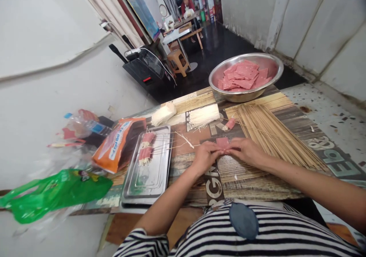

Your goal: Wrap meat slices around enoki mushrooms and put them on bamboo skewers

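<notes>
Both my hands meet at the middle of the table over a pink meat slice [222, 142]. My left hand [206, 156] and my right hand [246, 149] pinch its near edge with fingers curled, rolling it. A finished pink roll [229, 124] lies just beyond, beside a bundle of white enoki mushrooms [203, 117]. A wide spread of bamboo skewers [271, 135] lies to the right of my hands. On the left, a metal tray [148, 173] holds two skewered meat rolls [145, 146].
A steel bowl [246, 93] of pink meat slices stands at the table's far edge. An orange packet [117, 144], a green plastic bag [57, 192] and more wrappers lie left. Another mushroom bundle [163, 113] sits behind the tray. A person sits at a far table [187, 3].
</notes>
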Tool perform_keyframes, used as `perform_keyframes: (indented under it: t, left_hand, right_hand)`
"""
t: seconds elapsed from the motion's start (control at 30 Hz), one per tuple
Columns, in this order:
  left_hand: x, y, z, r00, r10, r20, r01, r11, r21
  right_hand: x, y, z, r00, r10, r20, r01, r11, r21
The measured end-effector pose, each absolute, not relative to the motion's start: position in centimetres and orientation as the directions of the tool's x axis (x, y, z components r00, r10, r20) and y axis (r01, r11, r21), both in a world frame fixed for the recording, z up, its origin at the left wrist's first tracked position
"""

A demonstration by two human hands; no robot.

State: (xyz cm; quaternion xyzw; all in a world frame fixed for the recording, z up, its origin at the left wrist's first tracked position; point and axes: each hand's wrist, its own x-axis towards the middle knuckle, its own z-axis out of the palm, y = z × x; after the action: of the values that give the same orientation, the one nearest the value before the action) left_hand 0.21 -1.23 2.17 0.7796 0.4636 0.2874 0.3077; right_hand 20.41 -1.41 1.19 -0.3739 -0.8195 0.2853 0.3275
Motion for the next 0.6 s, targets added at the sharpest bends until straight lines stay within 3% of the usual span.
perform_keyframes:
  t: [0.13,0.23,0.37,0.47,0.6]
  left_hand:
    - [0.3,-0.6,2.5,0.443,0.890,0.107,0.539,-0.359,0.762]
    - [0.3,-0.3,2.8,0.460,0.882,0.105,0.541,-0.372,0.755]
    - [0.4,-0.1,3.0,0.462,0.882,0.094,0.568,-0.376,0.732]
    - [0.3,-0.6,2.9,0.434,0.897,0.088,0.605,-0.362,0.709]
    - [-0.1,-2.1,2.4,0.340,0.913,0.225,0.634,-0.399,0.662]
  right_hand:
    - [20.1,-2.6,1.3,-0.562,0.674,0.480,0.550,0.738,-0.391]
    - [19.9,-3.3,1.6,-0.659,0.562,0.500,0.588,0.800,-0.124]
    - [19.7,-3.5,1.9,-0.733,0.451,0.508,0.578,0.808,0.116]
    - [19.5,-3.2,1.8,-0.773,0.451,0.446,0.574,0.797,0.189]
    - [19.3,-2.3,1.3,-0.785,0.486,0.384,0.560,0.822,0.106]
